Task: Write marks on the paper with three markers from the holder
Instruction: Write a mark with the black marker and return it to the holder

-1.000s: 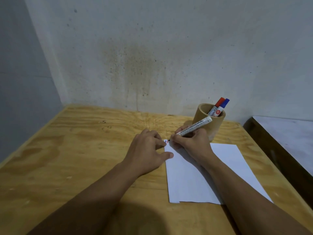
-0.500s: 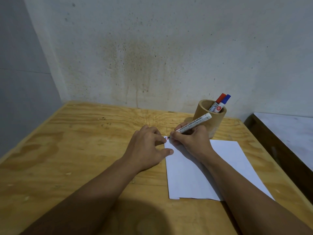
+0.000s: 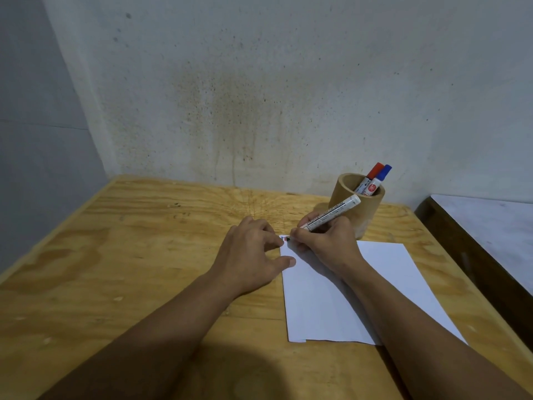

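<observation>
We are pinning the paper (image 3: 331,298) to the counter (image 3: 144,255) with our loosely curled, empty left hand (image 3: 251,255) so it stays flat while our right hand (image 3: 326,241) is gripping a marker (image 3: 331,212), tip on the far-left corner.

1. Paper (image 3: 386,284): plain white; small red, blue and dark marks at its far-left corner.
2. Held marker (image 3: 331,215): white barrel, black lettering.
3. Holder (image 3: 346,194): tan, unpatterned.
4. Markers in the holder: one red cap (image 3: 376,170), one blue cap (image 3: 385,172), white barrels.
5. Table (image 3: 144,255): yellow-brown plywood, wavy grain.
6. Wall (image 3: 259,82): pale grey, brown speckled staining.
</observation>
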### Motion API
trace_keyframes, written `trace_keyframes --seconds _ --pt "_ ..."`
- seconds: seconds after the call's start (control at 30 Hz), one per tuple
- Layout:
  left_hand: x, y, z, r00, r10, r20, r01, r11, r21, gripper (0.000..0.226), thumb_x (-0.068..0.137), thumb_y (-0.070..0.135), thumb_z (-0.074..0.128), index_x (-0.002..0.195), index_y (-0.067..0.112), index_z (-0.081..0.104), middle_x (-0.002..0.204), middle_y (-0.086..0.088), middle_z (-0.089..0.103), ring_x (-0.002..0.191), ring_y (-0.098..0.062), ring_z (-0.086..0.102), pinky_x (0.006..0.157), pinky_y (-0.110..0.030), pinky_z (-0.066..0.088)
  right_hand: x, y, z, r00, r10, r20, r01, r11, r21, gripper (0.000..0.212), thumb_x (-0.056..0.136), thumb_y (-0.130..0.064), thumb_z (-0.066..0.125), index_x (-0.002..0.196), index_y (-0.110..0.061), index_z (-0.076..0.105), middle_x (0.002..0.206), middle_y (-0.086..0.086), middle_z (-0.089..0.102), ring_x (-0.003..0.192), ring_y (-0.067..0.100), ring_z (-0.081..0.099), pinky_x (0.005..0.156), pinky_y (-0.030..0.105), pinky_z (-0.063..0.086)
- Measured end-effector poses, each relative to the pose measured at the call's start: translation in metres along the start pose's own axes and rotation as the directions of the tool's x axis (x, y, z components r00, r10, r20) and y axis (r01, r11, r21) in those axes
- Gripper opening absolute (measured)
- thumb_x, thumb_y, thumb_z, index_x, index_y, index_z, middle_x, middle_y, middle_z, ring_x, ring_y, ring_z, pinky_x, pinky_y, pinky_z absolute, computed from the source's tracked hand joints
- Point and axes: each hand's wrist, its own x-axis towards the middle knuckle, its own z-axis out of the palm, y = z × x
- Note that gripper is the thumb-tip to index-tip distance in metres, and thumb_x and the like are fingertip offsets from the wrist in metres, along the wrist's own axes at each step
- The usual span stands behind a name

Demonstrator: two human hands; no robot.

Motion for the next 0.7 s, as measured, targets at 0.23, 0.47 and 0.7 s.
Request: trace_keyframes --seconds 0.23,0.47,0.7 --pt "0.01 -0.016 -0.001 0.959 -0.117 -0.26 0.117 0.993 -0.015 0.035 0.079 0.014 0.069 0.114 0.013 0.064 0.114 -0.004 0.054 0.111 -0.021 0.047 0.091 -0.034 0.042 -0.002 0.0 0.002 0.994 0.078 -0.076 -0.053 0.957 0.284 0.014 0.077 0.007 0.073 0.086 0.009 0.062 0.075 0.021 0.064 0.068 0.028 0.065 0.063 0.036 0.055" --pt "0.017 -0.018 -0.011 0.922 -0.356 -0.149 0.284 0.888 -0.361 0.017 0.08 -0.002 0.066 0.087 0.011 0.074 0.088 -0.005 0.069 0.082 -0.014 0.064 0.069 -0.009 0.047 -0.001 -0.042 -0.014 0.991 0.123 -0.045 -0.087 0.872 0.482 0.009 0.088 0.005 0.061 0.097 0.008 0.063 0.082 0.023 0.07 0.074 0.032 0.07 0.065 0.037 0.063" --pt "0.025 0.019 -0.038 0.846 -0.488 0.212 0.343 0.194 -0.919 0.018 0.082 -0.009 0.061 0.081 0.006 0.072 0.084 -0.016 0.074 0.075 -0.022 0.073 0.069 -0.032 0.061 -0.004 -0.065 -0.033 0.997 0.018 -0.075 0.012 0.921 0.389 0.037 0.081 -0.006 0.075 0.102 0.017 0.056 0.073 0.014 0.069 0.054 0.021 0.064 0.048 0.03 0.052"
